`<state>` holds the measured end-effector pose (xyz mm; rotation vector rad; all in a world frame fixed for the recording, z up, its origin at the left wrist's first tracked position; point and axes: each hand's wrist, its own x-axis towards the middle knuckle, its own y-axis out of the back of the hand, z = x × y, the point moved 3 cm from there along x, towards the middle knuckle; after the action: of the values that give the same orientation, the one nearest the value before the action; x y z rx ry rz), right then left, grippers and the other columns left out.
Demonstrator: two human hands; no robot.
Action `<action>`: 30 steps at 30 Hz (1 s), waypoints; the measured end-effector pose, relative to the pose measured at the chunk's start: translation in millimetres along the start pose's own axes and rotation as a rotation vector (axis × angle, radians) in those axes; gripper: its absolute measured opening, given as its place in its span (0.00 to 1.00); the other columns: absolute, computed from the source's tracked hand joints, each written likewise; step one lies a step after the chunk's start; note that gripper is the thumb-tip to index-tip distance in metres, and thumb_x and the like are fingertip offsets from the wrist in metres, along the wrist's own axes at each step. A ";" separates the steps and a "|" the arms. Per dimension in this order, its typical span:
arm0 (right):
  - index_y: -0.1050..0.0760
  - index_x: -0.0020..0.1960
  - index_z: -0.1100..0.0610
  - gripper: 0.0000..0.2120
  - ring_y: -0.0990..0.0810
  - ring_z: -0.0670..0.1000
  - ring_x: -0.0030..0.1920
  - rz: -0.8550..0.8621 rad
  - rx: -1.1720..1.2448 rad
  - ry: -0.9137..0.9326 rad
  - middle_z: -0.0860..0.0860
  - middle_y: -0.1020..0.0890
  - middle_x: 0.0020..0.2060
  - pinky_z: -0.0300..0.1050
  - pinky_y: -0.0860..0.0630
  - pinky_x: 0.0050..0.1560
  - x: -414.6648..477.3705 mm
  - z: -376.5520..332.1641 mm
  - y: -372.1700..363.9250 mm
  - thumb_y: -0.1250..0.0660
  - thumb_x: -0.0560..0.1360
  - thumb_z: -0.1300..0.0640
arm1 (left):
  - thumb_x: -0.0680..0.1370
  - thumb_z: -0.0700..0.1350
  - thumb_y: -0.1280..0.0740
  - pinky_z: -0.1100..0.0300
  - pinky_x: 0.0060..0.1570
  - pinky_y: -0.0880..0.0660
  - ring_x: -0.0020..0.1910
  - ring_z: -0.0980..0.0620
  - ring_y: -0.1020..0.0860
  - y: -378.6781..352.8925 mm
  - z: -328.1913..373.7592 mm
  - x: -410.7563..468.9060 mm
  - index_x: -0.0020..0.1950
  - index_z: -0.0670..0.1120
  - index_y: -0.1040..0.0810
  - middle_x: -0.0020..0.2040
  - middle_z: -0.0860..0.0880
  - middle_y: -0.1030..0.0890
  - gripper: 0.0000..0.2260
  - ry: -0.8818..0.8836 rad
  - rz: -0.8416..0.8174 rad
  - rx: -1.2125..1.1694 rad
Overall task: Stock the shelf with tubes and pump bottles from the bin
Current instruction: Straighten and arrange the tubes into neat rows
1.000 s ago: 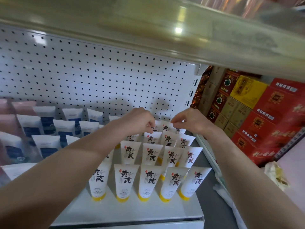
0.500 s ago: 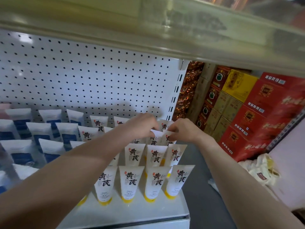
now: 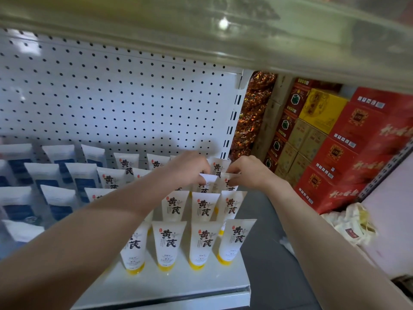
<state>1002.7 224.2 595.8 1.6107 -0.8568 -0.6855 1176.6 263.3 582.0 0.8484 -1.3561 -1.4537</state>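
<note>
Nearest, white plastic tubes with yellow caps (image 3: 169, 242) stood cap-down on the white metal shelf (image 3: 178, 285). They looked light, soft-walled and easily toppled, so were best taken by the stiff flat crimp. Farther in, both forearms stretched forward and converged. The left hand (image 3: 187, 168) pinched a third-row tube (image 3: 210, 181) at its crimp, and the right hand (image 3: 249, 172) seemingly pinched the neighbouring tube (image 3: 230, 186). Behind stood the white perforated pegboard (image 3: 111, 108).

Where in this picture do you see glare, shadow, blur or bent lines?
Head view: a bright spot glares on the upper shelf; the left hand and right hand, pinching tubes, cast shadows on the pegboard; the blue tubes at left look blurred; the wide lens curves the shelf edges.
</note>
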 end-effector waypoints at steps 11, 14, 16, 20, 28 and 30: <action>0.16 0.54 0.50 0.09 0.19 0.47 0.51 0.001 0.126 0.019 0.47 0.16 0.49 0.49 0.22 0.57 -4.0 -4.5 6.3 0.27 0.73 0.54 | 0.74 0.48 0.28 0.58 0.34 0.38 0.30 0.51 0.36 4.1 2.7 -3.0 0.36 0.43 0.24 0.28 0.50 0.35 0.12 -0.002 -0.015 -0.022; 0.16 0.55 0.50 0.11 0.19 0.48 0.52 0.012 0.110 0.028 0.47 0.15 0.49 0.50 0.22 0.59 -0.8 -4.8 8.0 0.27 0.73 0.52 | 0.74 0.48 0.28 0.58 0.35 0.37 0.28 0.53 0.37 5.2 4.1 -3.4 0.35 0.43 0.25 0.27 0.52 0.36 0.13 0.006 -0.018 -0.015; 0.16 0.54 0.50 0.10 0.20 0.47 0.51 0.013 0.104 0.034 0.46 0.15 0.48 0.50 0.23 0.59 1.4 -4.9 8.1 0.26 0.73 0.52 | 0.74 0.49 0.28 0.58 0.34 0.37 0.28 0.54 0.37 5.7 4.9 -3.3 0.33 0.45 0.26 0.27 0.52 0.35 0.14 0.015 -0.023 -0.012; 0.16 0.52 0.51 0.09 0.19 0.45 0.50 0.010 0.105 0.051 0.45 0.15 0.47 0.47 0.22 0.58 3.5 -6.7 7.7 0.26 0.73 0.52 | 0.74 0.48 0.28 0.58 0.33 0.39 0.28 0.53 0.38 6.7 7.4 -3.6 0.28 0.48 0.36 0.27 0.52 0.37 0.20 -0.018 -0.015 0.009; 0.16 0.45 0.57 0.13 0.25 0.44 0.35 0.098 0.196 0.072 0.54 0.17 0.35 0.44 0.27 0.42 13.5 -2.9 11.0 0.32 0.77 0.48 | 0.75 0.53 0.30 0.62 0.35 0.34 0.25 0.55 0.36 14.2 6.0 -5.3 0.34 0.46 0.22 0.24 0.53 0.33 0.14 -0.047 0.009 -0.090; 0.18 0.43 0.62 0.14 0.26 0.48 0.32 0.176 0.181 0.069 0.57 0.19 0.34 0.46 0.26 0.40 18.3 -0.8 13.9 0.33 0.77 0.51 | 0.76 0.50 0.32 0.62 0.41 0.29 0.27 0.60 0.30 20.0 1.8 -3.4 0.41 0.49 0.16 0.27 0.59 0.26 0.09 -0.012 0.096 -0.148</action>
<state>1011.4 208.1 609.7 1.6853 -1.0194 -0.4362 1179.5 268.2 601.6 0.6718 -1.2643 -1.4664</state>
